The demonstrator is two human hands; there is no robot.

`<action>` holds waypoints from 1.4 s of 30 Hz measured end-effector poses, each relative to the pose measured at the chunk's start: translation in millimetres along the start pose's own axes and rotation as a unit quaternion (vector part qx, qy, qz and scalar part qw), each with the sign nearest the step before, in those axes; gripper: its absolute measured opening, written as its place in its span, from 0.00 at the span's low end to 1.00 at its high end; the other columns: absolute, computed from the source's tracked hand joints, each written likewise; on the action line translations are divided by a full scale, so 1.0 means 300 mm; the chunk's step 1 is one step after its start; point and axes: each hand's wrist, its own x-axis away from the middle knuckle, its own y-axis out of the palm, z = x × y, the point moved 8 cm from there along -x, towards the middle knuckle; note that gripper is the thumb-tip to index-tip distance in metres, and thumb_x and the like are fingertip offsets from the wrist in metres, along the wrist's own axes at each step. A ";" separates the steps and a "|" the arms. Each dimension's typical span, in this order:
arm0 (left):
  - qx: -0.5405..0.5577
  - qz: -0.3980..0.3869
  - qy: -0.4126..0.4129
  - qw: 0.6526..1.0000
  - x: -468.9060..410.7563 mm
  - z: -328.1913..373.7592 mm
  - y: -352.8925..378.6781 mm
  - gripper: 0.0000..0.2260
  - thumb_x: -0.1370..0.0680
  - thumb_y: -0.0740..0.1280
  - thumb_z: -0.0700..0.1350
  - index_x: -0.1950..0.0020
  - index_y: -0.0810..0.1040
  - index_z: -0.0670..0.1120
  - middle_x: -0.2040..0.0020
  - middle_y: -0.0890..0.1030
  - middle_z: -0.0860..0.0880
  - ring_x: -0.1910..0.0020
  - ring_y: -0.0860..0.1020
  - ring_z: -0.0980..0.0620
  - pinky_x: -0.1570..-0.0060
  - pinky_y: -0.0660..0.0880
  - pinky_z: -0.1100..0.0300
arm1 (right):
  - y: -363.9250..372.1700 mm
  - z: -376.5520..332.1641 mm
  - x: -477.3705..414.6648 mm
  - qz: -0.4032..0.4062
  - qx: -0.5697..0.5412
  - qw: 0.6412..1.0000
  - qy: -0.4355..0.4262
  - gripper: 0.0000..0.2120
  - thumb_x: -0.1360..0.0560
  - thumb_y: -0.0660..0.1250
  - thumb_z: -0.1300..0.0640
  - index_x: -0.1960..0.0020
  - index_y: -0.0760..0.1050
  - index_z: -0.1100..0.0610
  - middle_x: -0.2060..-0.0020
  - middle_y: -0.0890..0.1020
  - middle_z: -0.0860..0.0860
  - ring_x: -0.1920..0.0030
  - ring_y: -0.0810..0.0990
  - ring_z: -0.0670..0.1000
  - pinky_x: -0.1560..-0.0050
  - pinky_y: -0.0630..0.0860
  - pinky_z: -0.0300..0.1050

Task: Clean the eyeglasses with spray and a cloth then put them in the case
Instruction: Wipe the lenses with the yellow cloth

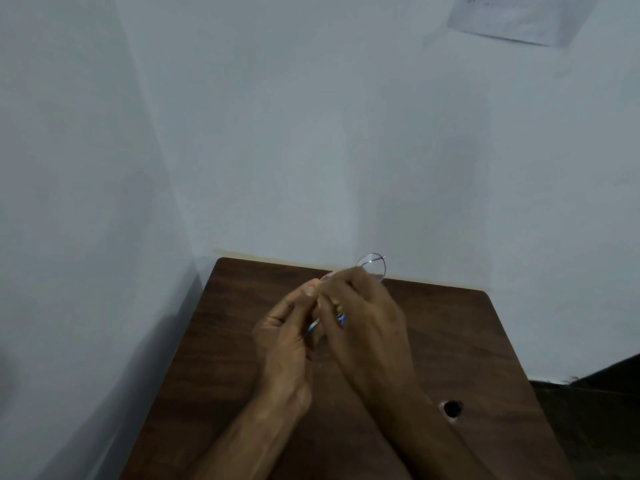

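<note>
At mid-frame, above the dark brown wooden table (485, 341), the left hand (287, 327) and right hand (367, 320) meet, both pinching the thin wire-rimmed round eyeglasses (372, 266), perhaps steadying them to rub the hidden lens.

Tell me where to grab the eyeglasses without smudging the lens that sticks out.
Probably by the thin wire rim of the eyeglasses, pinched at its edge from the far right, where one round lens pokes out above the right hand. That hand and the left hand cover the rest above the table, so little else is free. Keep off the lens face.
</note>
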 end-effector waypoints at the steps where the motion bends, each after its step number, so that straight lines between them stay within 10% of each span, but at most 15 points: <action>1: -0.004 -0.006 0.005 1.000 0.002 0.001 0.002 0.08 0.20 0.71 0.36 0.43 0.86 0.38 0.48 0.89 0.39 0.57 0.88 0.49 0.62 0.84 0.60 | 0.001 -0.009 0.006 -0.003 0.001 1.000 -0.011 0.04 0.26 0.71 0.59 0.51 0.81 0.55 0.51 0.81 0.50 0.54 0.78 0.49 0.56 0.75 0.41; 11: -0.108 0.011 0.119 0.987 -0.006 0.053 -0.037 0.07 0.21 0.73 0.39 0.45 0.88 0.41 0.50 0.89 0.41 0.47 0.87 0.41 0.39 0.81 0.39 | -0.026 0.029 0.005 0.011 -0.039 0.999 -0.002 0.05 0.24 0.68 0.58 0.49 0.81 0.55 0.51 0.80 0.50 0.55 0.77 0.46 0.56 0.77 0.40; 42: -0.089 0.003 0.142 0.986 0.011 0.089 -0.008 0.15 0.29 0.74 0.44 0.44 0.87 0.41 0.50 0.89 0.40 0.51 0.88 0.45 0.56 0.86 0.57 | -0.079 0.261 -0.022 0.083 -0.046 0.984 0.150 0.11 0.26 0.75 0.64 0.46 0.83 0.54 0.50 0.81 0.49 0.55 0.77 0.44 0.57 0.73 0.29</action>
